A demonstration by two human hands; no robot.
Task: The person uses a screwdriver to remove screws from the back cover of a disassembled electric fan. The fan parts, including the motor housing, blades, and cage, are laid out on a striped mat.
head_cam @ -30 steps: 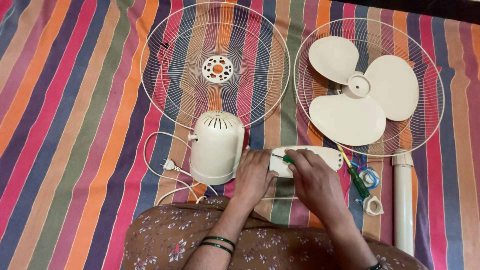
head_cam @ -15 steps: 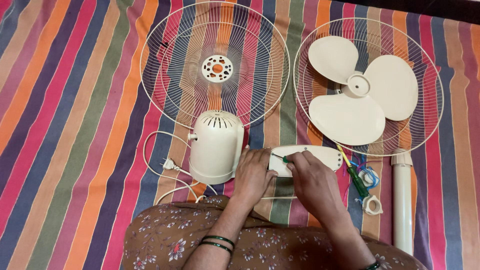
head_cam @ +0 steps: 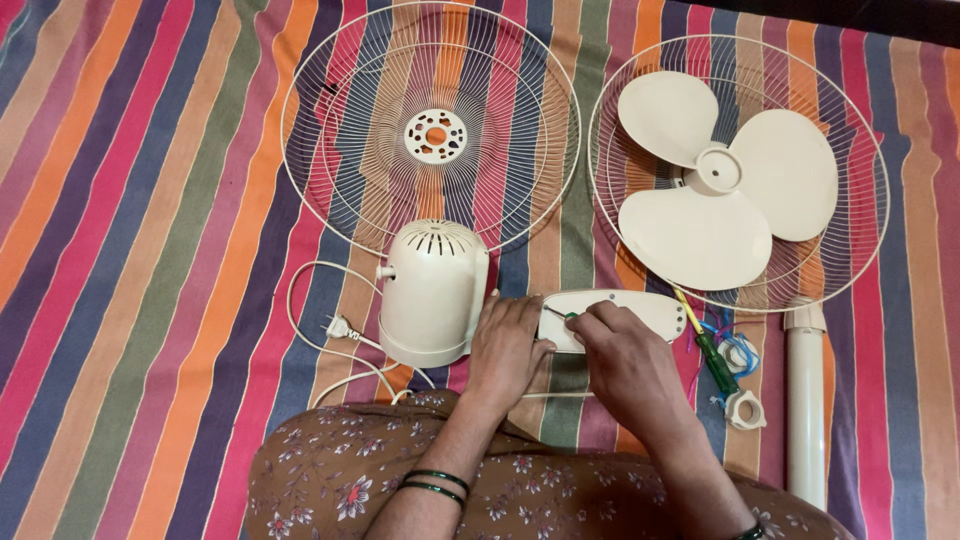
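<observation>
two hands at a cream fan panel on a striped cloth, fan parts laid all round.

the right hand is curled tight round a small green-handled screwdriver, its tip on the cream oblong panel; the left hand lies flat with fingers together, pressing the panel's left end. the motor housing sits touching the left hand's outer side, with its white cord and plug looping further left. just right of the right hand lie a second green screwdriver, blue wire and a white ring, then a cream tube. above, the wire guard and the guard holding the blade close off the far side. bare striped cloth lies open to the left.
</observation>
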